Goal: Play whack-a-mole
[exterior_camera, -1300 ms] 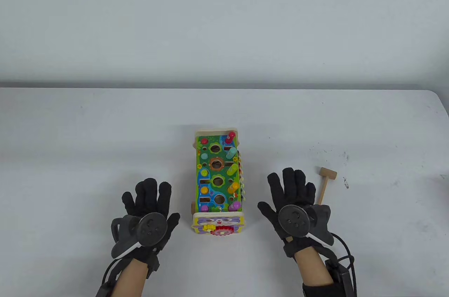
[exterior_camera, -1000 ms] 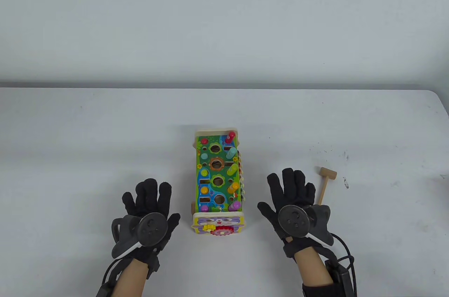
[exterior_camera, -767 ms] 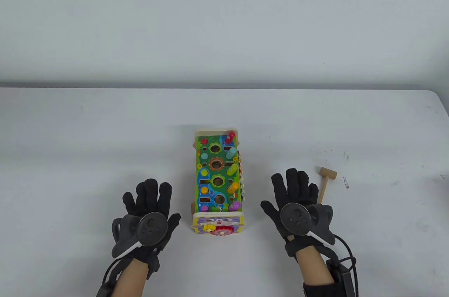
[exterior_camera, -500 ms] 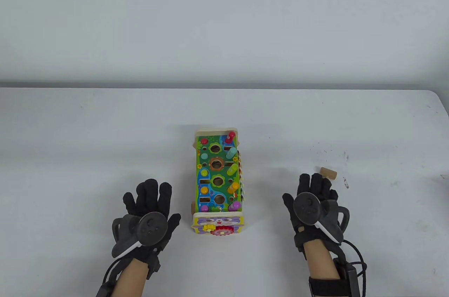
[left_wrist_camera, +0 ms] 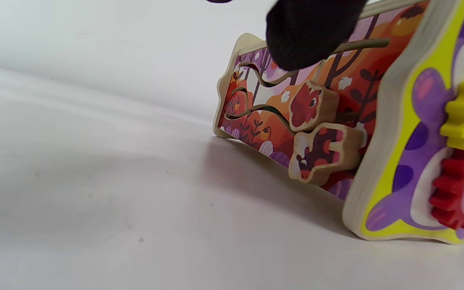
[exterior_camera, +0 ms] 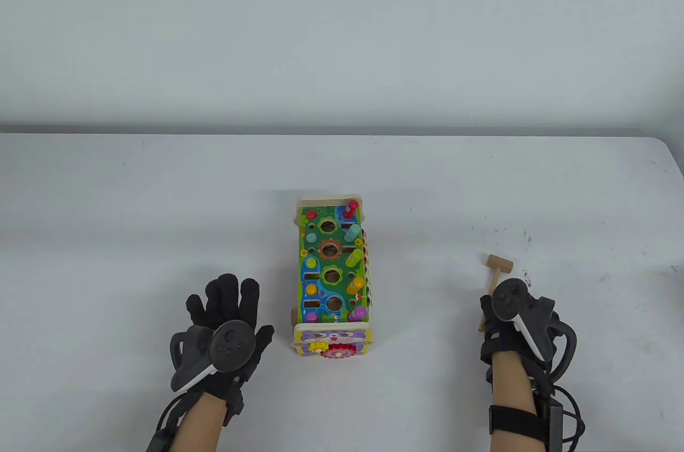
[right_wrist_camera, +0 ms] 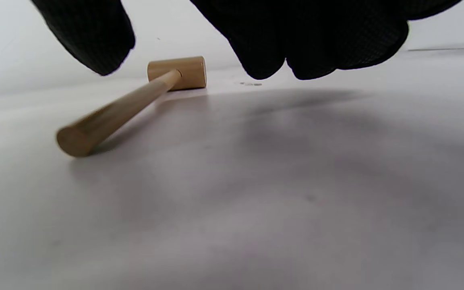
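The colourful wooden whack-a-mole toy (exterior_camera: 332,270) stands at the table's middle, with coloured pegs (exterior_camera: 352,258) raised along its right side. The small wooden hammer (exterior_camera: 499,264) lies on the table to its right. My right hand (exterior_camera: 496,309) hovers over the hammer's handle; in the right wrist view the hammer (right_wrist_camera: 127,106) lies flat and my spread fingers (right_wrist_camera: 304,36) hang above it without touching. My left hand (exterior_camera: 227,302) rests flat and empty on the table just left of the toy; the left wrist view shows the toy's side panel (left_wrist_camera: 308,121) close by.
The white table (exterior_camera: 160,206) ends in a rounded corner at the far right. Small dark specks (exterior_camera: 502,232) mark it beyond the hammer. A cable (exterior_camera: 561,409) hangs from my right wrist.
My right hand has moved right from beside the toy to over the hammer's handle, turning its palm inward. The left hand, toy and hammer have not moved.
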Action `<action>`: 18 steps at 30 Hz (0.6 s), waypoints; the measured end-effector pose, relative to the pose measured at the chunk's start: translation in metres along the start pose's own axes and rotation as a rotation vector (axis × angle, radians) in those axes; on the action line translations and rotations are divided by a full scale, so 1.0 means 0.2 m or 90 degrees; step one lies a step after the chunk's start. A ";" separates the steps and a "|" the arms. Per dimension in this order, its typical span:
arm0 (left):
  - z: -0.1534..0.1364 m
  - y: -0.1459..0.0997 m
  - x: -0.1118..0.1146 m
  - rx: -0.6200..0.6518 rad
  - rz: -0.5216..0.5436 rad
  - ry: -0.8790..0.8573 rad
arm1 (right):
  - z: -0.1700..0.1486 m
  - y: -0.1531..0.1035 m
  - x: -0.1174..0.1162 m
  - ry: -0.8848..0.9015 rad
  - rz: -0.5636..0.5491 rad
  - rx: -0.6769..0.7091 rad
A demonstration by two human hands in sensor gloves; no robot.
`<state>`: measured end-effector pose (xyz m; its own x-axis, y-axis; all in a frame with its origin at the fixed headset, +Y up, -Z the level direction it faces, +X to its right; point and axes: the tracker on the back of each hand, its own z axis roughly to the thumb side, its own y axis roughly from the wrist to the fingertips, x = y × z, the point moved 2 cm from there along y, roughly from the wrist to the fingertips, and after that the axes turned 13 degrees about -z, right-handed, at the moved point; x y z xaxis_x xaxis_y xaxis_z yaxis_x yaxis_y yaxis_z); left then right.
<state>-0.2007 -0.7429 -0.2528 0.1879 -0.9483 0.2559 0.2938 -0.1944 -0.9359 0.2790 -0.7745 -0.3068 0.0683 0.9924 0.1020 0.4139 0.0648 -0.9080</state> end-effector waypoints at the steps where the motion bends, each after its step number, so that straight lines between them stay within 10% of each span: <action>1: 0.00 0.00 0.00 0.000 -0.001 -0.001 | 0.00 0.00 -0.01 -0.006 0.005 0.001; 18: 0.00 0.01 0.00 -0.007 -0.013 -0.002 | 0.16 0.01 -0.04 -0.124 0.000 0.038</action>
<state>-0.2001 -0.7433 -0.2537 0.1847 -0.9431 0.2764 0.2876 -0.2170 -0.9328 0.2501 -0.7786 -0.3232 -0.1105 0.9935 0.0273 0.3593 0.0655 -0.9309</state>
